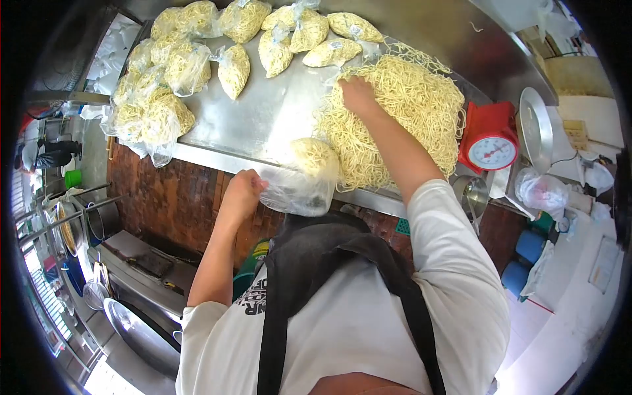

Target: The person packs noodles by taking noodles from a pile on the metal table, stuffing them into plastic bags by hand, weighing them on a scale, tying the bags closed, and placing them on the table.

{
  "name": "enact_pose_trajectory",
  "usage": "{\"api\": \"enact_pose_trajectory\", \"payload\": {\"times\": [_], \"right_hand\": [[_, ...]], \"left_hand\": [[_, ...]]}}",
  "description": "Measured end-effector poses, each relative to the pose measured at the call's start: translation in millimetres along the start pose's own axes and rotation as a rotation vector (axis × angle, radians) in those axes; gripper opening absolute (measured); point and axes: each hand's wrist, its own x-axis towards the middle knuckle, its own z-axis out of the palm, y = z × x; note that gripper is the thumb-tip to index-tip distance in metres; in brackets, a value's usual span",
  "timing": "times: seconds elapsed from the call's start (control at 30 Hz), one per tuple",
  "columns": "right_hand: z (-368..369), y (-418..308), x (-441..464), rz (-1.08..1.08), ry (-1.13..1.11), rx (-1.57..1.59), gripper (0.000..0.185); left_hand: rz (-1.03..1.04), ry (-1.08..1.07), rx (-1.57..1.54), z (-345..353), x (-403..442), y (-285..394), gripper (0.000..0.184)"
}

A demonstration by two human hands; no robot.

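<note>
Reaching forward to noodles (411, 108), right grip (357, 94), closure unclear; left grip (245, 189) pinched on plastic bag (299, 194).

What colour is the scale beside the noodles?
The scale is red, with a pale dial; see the head view.

There is room to pass over the bench (253, 122) between the bagged noodles (187, 69) and the noodle heap (416, 99). The plastic bag (309, 181) blocks part of the front edge; the red scale (490, 135) seems to crowd the heap's right.

hands (359, 97): right fingertips hidden | scale dial (492, 153): reading too small | bag markings (355, 31): illegible
</note>
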Motion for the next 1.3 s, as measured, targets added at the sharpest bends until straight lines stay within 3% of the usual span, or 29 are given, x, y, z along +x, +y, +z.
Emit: {"api": "enact_pose_trajectory", "payload": {"times": [0.1,0.2,0.3,0.37,0.43,0.47,0.5,0.6,0.7,0.8,0.9,0.97,1.07,1.17,1.27,1.3], "right_hand": [[-9.0,5.8,1.4,-0.044,-0.107,0.175,0.044],[-71.0,-3.0,-11.3,0.043,-0.086,0.408,0.038],[-181.8,-12.1,-39.0,0.059,0.060,0.423,0.032],[-234.3,1.0,-49.5,0.004,0.253,0.624,0.028],[-330.9,-5.8,-77.2,0.097,0.112,0.320,0.044],[-341.8,-1.2,-85.0,-0.430,0.719,0.590,0.027],[-387.9,-28.2,-118.5,-0.101,0.486,0.811,0.016],[-412.1,-20.2,-119.1,-0.301,0.688,1.088,0.017],[-376.7,-0.6,-111.9,-0.663,0.542,0.906,0.022],[-298.0,-20.5,-130.6,-0.184,0.224,0.954,0.035],[-230.5,-41.0,-116.5,-0.132,-0.102,0.735,0.042],[-183.9,-47.0,-84.8,-0.257,-0.588,0.752,0.031],[-130.5,-61.0,-72.7,0.061,-0.635,1.676,0.021],[-72.0,-86.9,-55.8,0.398,-0.358,1.994,0.021],[-51.4,-96.1,-65.6,-0.079,-0.407,1.184,0.025],[-50.8,-95.4,-60.1,-0.314,-0.417,0.611,0.030]], "left_hand": [[-0.352,0.032,-0.952,9.8,8.2,-10.6,0.020],[-0.273,0.162,-1.505,-0.1,10.8,21.4,0.019],[-0.152,0.086,-1.563,-16.9,27.8,49.1,0.016],[-0.067,-0.013,-1.538,-27.1,43.5,69.0,0.016],[0.026,-0.092,-1.537,-45.5,52.0,102.4,0.016],[0.064,-0.131,-1.536,-52.6,54.1,117.9,0.016],[0.098,-0.128,-1.564,-57.7,58.6,130.5,0.014],[0.083,-0.016,-1.503,-71.7,72.8,153.6,0.010],[0.026,-0.028,-1.484,-60.3,90.3,152.3,0.011],[-0.036,0.062,-1.496,-34.4,98.8,152.0,0.011],[0.028,0.170,-1.466,-15.1,98.4,151.3,0.012],[0.134,0.268,-1.284,-3.8,91.6,157.3,0.014],[0.236,0.266,-1.149,3.4,75.8,148.7,0.016],[0.236,0.161,-1.113,7.5,65.5,141.9,0.016],[0.130,0.132,-1.202,18.3,74.0,133.2,0.016],[0.095,0.171,-1.239,20.5,83.4,122.7,0.016]]}}
